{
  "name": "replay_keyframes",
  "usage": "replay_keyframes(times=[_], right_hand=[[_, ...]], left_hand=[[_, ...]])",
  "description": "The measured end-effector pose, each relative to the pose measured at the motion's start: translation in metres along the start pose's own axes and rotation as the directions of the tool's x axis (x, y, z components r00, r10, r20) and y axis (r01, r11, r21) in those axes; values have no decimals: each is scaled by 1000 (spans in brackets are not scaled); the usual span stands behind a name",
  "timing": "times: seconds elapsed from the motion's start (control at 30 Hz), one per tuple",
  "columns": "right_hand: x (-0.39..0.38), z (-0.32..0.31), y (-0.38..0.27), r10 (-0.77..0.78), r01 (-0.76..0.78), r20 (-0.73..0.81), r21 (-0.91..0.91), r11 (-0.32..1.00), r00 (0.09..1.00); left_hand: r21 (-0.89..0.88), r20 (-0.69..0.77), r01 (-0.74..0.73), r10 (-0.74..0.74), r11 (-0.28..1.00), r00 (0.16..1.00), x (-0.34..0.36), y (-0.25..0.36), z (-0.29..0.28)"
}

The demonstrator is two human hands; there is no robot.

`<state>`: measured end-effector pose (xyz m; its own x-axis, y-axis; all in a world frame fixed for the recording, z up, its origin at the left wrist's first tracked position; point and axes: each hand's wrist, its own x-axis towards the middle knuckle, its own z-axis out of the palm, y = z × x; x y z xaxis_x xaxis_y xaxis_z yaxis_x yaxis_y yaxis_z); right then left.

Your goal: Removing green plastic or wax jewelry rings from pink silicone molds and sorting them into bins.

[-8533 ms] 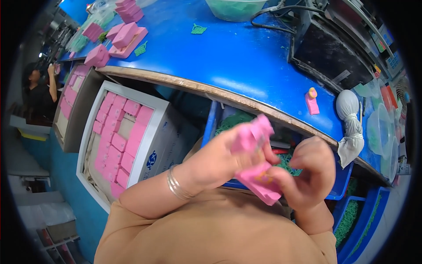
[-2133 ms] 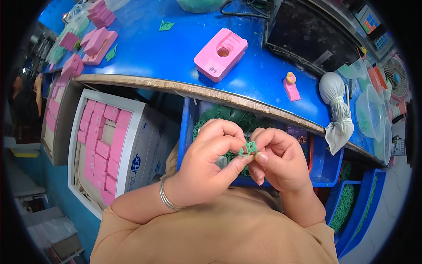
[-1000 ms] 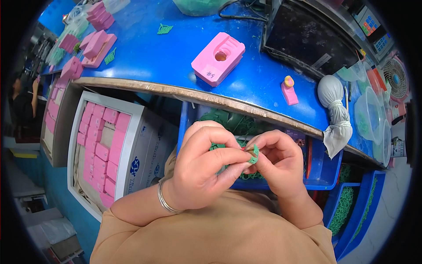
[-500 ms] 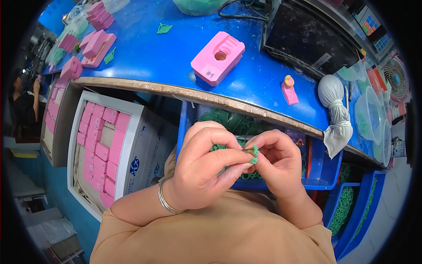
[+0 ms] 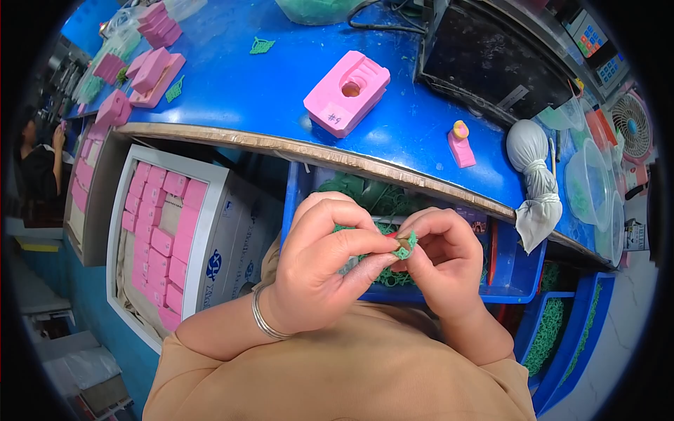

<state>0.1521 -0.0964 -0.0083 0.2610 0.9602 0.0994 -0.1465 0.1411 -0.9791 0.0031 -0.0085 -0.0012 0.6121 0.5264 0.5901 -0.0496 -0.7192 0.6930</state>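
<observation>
Left hand (image 5: pixel 319 270) and right hand (image 5: pixel 449 263) narrowly pinch green piece (image 5: pixel 403 253), five o'clock from pink block (image 5: pixel 335 112) — uneven pulling may tear it.

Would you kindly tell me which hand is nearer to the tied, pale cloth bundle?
Right: the right hand is to the left of the cloth bundle; the left hand is farther left.

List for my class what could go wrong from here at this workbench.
The small green openwork piece is pinched at the fingertips of the left hand and right hand; uneven pressure might bend it.

If it slips, it could fall into the open blue plastic tray beneath, among similarly coloured tangled green pieces.

The round-topped white cloth bundle has a loose tail overhanging the edge of the blue-topped table, so a passing arm might snag it.
</observation>
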Motion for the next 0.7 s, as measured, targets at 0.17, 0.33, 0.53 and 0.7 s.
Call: replay_keyframes(times=[0.17, 0.33, 0.53, 0.7], right_hand=[[4, -4, 3, -251, 243, 14, -303, 921, 968], [6, -2, -4, -415, 394, 84, -529, 752, 906], [5, 0, -6, -397, 378, 82, -526, 762, 914], [0, 2, -9, -10, 10, -3, 0, 1000, 1000]], left_hand=[[-64, -22, 142, -144, 988, 989, -1, 7, 4], [32, 63, 7, -9, 999, 998, 2, 2, -1], [47, 71, -5, 2, 999, 998, 1, 1, -1], [-184, -51, 218, -231, 958, 972, -7, 4, 3]])
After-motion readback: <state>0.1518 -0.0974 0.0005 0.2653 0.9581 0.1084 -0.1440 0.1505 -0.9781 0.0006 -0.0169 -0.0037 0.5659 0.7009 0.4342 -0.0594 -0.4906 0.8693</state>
